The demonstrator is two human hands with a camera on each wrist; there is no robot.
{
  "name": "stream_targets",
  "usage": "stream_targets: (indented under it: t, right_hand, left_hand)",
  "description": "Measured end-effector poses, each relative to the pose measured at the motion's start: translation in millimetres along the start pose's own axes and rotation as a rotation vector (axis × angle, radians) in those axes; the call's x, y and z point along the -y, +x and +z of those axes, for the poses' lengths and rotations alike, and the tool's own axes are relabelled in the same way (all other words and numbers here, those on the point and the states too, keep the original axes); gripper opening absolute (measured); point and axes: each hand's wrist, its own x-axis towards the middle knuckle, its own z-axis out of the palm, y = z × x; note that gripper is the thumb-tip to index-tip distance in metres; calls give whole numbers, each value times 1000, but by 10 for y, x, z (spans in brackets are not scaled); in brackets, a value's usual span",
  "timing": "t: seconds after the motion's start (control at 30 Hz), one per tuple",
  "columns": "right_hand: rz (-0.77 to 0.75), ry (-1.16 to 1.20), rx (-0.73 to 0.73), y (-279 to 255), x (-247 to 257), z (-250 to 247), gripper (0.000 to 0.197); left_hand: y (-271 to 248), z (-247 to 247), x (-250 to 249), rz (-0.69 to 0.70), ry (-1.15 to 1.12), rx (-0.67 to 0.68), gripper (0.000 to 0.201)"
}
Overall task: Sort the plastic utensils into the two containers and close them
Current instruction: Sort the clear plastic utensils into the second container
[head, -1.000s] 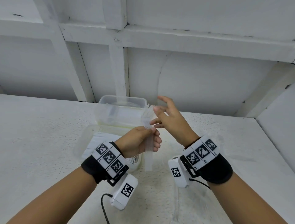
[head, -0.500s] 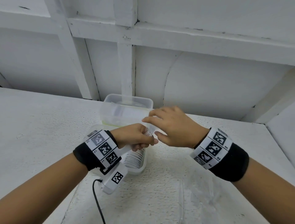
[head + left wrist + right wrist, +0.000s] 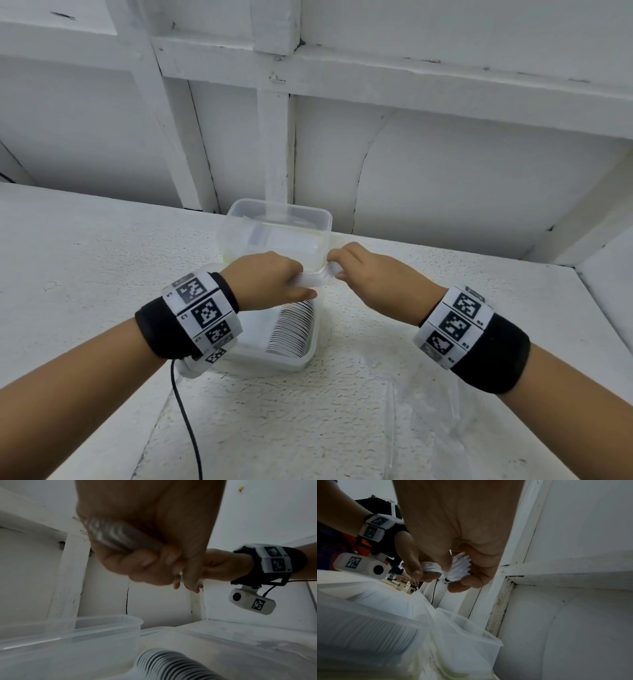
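Observation:
A bundle of white plastic forks [image 3: 317,278] lies level between my two hands, above the gap between two clear containers. My left hand [image 3: 274,279] grips the handle end [image 3: 123,539]. My right hand [image 3: 356,265] grips the tine end [image 3: 460,568], whose prongs stick out between the fingers. The near container [image 3: 298,359] holds a row of stacked white spoons [image 3: 293,329]. The far container [image 3: 284,209] stands open behind it, against the wall; its contents are hard to make out.
A clear plastic lid or wrapper [image 3: 421,411] lies on the white speckled table [image 3: 85,267] at the front right. A black cable [image 3: 186,421] runs down from my left wrist. A white panelled wall rises right behind the far container.
The fork bundle stood upright in my left hand; now it lies level and lower. My right hand, open before, has closed on its tine end.

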Motion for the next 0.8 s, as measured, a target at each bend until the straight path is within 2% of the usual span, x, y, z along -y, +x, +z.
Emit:
stream_targets:
  t: [0.17,0.3,0.4,0.5,0.57,0.63,0.8]
  right_hand:
    - [-30,26,-48,33,34,48,40]
    - [-15,54,-20,122,38,-7,30]
    - [41,99,22,258,-21,-54,31]
    - [145,219,57,477,-141,-81,35]
    - [199,258,80,663,-220,-57,35]
    - [232,285,100,860,-257,-8,33]
    - [231,228,213,1270,-269,219,31]
  left_hand:
    - [30,-27,66,-10,103,-123,48]
    - [63,-60,167,1,58,-75,44]
    - [78,-177,321,-53,-158,-42,37]
    - [157,-288,633,-185,-499,-223,41]
    - [254,-319,859,-304,-520,-303,38]
    - [350,-325,1039,-408,-502,-266,35]
    - [538,-218,1272,-613,-475,-50,20]
